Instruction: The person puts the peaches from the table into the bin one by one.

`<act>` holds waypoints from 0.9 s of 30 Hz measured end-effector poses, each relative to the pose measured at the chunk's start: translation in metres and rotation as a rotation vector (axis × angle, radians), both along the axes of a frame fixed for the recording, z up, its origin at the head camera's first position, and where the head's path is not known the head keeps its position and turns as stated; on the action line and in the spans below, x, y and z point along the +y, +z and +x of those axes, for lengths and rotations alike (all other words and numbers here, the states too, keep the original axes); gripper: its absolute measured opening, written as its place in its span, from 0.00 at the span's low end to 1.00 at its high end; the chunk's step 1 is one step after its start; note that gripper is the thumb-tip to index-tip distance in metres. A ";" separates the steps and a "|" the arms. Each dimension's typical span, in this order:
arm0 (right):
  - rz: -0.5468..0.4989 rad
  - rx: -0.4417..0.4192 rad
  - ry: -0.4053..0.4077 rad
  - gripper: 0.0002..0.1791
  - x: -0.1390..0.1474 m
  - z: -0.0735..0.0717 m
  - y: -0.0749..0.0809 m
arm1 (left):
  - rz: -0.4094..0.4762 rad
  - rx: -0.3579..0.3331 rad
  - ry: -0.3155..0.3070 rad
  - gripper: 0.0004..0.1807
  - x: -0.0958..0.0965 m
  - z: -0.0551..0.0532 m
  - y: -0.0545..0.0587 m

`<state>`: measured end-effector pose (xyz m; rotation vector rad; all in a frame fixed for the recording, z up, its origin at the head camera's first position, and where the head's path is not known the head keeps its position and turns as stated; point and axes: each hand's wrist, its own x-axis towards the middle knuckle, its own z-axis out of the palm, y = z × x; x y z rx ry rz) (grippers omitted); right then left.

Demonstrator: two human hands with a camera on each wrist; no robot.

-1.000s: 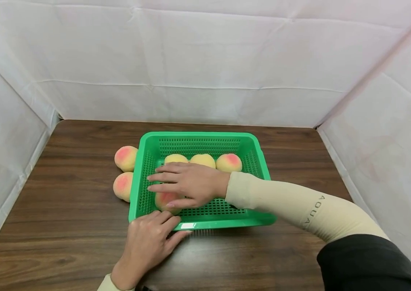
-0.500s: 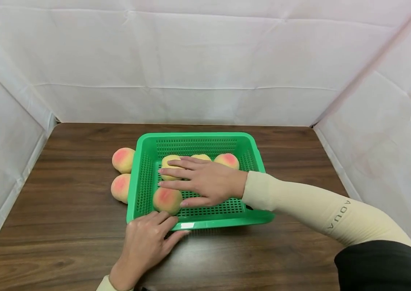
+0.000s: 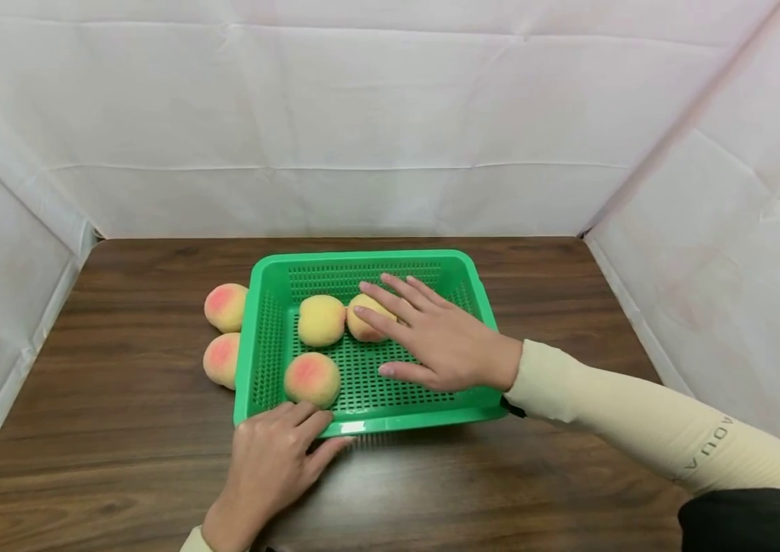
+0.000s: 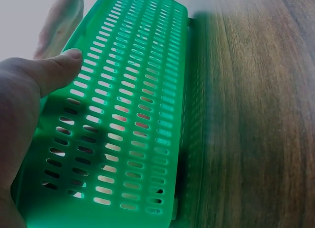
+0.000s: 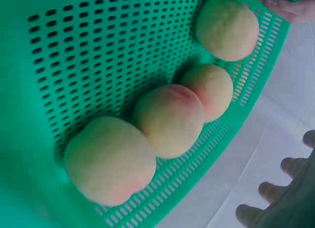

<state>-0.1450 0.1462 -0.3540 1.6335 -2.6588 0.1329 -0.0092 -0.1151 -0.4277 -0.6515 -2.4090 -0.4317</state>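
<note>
My left hand (image 3: 269, 464) holds the front rim of a green plastic basket (image 3: 424, 420) near its left corner. Its fingers hook over the rim, and in the left wrist view the thumb (image 4: 64, 70) lies against the perforated outer wall (image 4: 128, 105). Above the right half of the basket, my right hand (image 3: 445, 341) is spread flat with nothing in it. Inside are a front peach (image 3: 312, 380), a back-left peach (image 3: 322, 320) and one beside it (image 3: 362, 328), partly covered by my fingers. The right wrist view also shows a peach (image 5: 109, 161) that my hand hides from the head view.
Two more peaches lie on the brown wooden table (image 3: 121, 399), just left of the basket: a far one (image 3: 226, 307) and a nearer one (image 3: 221, 359). White cloth (image 3: 362, 115) hangs behind the table and along both sides.
My right hand has drawn back to the right over the basket, uncovering the left peaches and covering the back-right one. My left hand keeps its grip on the rim.
</note>
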 end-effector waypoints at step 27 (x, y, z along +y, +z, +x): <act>0.017 -0.159 -0.399 0.46 0.059 0.050 -0.010 | -0.034 -0.043 0.022 0.19 0.001 0.003 0.003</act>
